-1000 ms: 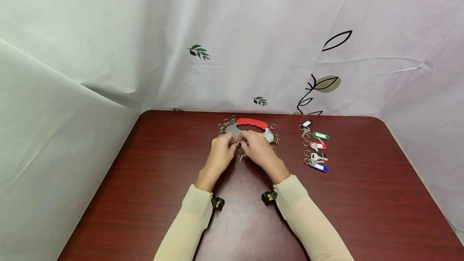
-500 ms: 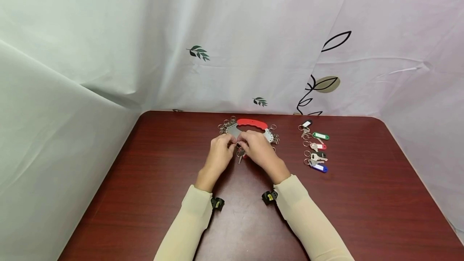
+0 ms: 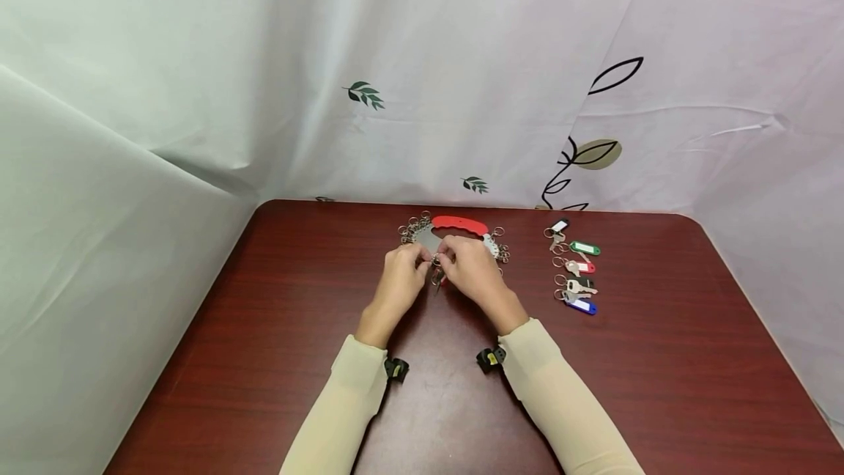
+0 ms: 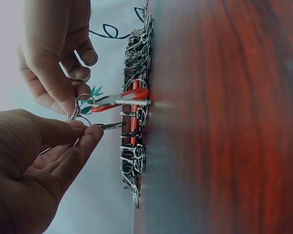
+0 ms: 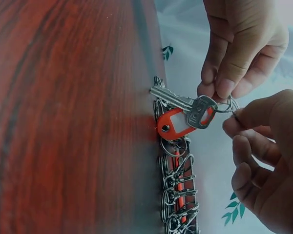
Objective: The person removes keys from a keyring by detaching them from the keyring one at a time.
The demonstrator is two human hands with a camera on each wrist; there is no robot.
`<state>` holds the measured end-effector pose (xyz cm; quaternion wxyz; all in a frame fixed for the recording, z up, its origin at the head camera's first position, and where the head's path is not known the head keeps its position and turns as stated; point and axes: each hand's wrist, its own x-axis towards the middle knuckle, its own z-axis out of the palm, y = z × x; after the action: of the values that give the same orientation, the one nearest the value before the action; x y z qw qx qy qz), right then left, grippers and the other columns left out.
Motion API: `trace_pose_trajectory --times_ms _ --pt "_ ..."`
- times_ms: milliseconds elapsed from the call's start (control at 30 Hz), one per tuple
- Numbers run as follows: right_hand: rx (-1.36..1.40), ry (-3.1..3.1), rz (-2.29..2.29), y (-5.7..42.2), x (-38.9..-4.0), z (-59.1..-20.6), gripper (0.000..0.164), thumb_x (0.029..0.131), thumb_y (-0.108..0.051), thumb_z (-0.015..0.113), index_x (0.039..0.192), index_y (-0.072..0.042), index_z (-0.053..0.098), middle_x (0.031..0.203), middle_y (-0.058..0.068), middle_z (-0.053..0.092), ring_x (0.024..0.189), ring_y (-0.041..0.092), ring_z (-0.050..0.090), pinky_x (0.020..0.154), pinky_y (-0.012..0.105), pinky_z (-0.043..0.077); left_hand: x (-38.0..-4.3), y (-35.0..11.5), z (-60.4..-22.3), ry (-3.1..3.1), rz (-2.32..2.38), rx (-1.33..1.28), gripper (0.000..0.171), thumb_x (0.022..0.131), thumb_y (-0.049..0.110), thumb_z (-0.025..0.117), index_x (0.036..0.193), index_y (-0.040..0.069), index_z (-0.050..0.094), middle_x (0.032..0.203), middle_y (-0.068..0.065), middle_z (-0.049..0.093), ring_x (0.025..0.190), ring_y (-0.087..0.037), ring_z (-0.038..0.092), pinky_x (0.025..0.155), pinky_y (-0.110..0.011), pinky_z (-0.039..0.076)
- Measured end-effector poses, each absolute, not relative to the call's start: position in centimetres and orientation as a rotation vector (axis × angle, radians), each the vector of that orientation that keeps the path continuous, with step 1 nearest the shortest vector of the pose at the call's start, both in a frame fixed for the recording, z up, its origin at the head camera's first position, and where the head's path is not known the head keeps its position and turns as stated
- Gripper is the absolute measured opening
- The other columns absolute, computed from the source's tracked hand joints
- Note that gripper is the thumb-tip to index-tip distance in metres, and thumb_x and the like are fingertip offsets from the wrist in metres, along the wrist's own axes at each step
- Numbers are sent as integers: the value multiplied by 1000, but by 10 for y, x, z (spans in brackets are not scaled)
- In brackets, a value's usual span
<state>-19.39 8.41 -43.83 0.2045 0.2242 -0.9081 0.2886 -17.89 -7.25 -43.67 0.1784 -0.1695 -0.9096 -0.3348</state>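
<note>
In the head view, my left hand and right hand meet fingertip to fingertip in front of a grey metal key holder with a red handle. My right thumb and finger pinch a key ring, from which a silver key and a red key tag hang. Close against it, my left fingertips pinch a small metal ring whose snap hook reaches to the key holder. Fingertips partly hide where the two rings meet, so I cannot tell whether they are linked.
Several snap hooks with rings line the key holder's edge. To the right on the brown table lie keys with black, green, red and blue tags, in a column. A white curtain stands behind.
Both hands stay in the same place, with slight fingertip movement. The hanging key has swung a little and shows less in the head view.
</note>
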Motion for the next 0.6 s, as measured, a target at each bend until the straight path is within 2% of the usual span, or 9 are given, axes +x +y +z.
trace_pose_trajectory --times_ms 200,600 --pt "581 -2505 927 85 -197 -442 8 81 -5 65 76 -11 67 62 -2 63 57 11 55 54 30 51 -179 -71 -437 -2565 -926 -495 10 78 -3 73 80 5 68 82 -9 72 81 -23 65 72 -38 56" --pt "438 -2522 1082 82 -197 -444 8 81 -7 66 75 -12 65 62 0 63 56 12 56 55 33 51 -178 -69 -438 -2601 -892 -520 8 78 -1 74 77 6 70 80 -6 73 77 -21 66 69 -37 56"
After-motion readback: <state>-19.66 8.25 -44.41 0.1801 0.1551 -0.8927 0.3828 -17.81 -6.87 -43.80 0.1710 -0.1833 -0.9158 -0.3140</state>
